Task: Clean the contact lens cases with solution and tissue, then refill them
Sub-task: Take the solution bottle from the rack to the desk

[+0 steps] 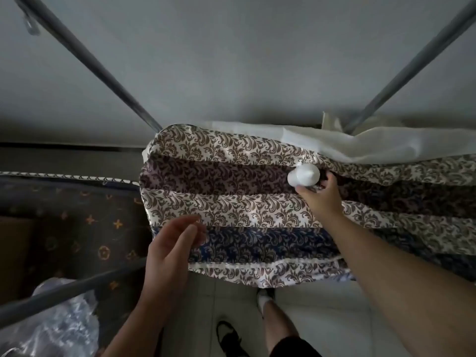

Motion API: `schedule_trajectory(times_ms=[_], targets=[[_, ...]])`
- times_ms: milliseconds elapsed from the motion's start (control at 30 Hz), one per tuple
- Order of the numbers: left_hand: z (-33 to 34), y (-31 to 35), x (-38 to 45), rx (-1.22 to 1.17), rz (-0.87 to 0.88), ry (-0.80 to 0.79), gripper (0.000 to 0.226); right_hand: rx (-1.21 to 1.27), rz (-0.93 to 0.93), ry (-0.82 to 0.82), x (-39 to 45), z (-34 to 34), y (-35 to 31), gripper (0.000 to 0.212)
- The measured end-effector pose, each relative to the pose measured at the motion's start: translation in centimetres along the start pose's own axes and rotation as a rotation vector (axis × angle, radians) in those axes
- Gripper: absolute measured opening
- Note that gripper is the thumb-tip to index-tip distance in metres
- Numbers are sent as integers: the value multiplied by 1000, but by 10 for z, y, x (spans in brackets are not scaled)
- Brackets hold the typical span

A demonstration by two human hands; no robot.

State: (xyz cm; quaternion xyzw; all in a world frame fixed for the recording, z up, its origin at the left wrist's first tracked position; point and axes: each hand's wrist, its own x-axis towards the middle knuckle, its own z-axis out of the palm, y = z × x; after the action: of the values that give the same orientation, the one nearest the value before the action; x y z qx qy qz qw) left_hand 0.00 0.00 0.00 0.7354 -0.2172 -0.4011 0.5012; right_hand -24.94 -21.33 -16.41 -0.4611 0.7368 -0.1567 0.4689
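Note:
A white solution bottle (304, 175) lies on its side on the floral patterned cloth (231, 202), nozzle end pointing left. My right hand (322, 194) reaches over the cloth and grips the bottle's lower end, thumb on the near side and fingers on the far side. My left hand (172, 243) hovers at the cloth's near left corner with relaxed, slightly curved fingers and holds nothing that I can make out. No contact lens case or tissue is visible.
Grey metal poles (98, 65) slant across the view on the left, the right and near my left arm. White fabric (360, 143) lies behind the patterned cloth. A clear plastic bag (59, 325) sits at bottom left beside dark monogram fabric (77, 228). My feet stand on floor tiles (322, 318).

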Motion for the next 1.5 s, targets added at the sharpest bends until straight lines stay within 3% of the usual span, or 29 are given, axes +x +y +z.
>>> schedule_trajectory(times_ms=[100,267,400,500,667,800,967,1100,1233,1500], targets=[[2,-8,15,-19,-25,-10,24,93,16,19,16,12,-3,101],[6,0,30,-59,-54,10,18,41,-40,58,22,25,-12,68],[1,20,28,-47,-19,-13,19,41,-120,78,-5,6,-28,61],[-9,42,18,-33,33,-31,18,108,-153,92,-49,-19,-52,66],[-35,67,-17,-35,105,-139,19,211,-304,6,-154,-60,-78,52],[-61,75,-47,-64,144,-246,19,329,-346,31,-248,-88,-78,49],[-92,80,-77,24,198,-459,21,504,-345,187,-368,-117,-45,47],[-98,85,-99,59,245,-624,21,680,-317,449,-456,-128,-3,50],[-81,88,-131,134,295,-827,27,798,-275,619,-536,-131,49,51],[-22,67,-252,250,358,-1246,18,912,-92,954,-694,-109,149,63]])
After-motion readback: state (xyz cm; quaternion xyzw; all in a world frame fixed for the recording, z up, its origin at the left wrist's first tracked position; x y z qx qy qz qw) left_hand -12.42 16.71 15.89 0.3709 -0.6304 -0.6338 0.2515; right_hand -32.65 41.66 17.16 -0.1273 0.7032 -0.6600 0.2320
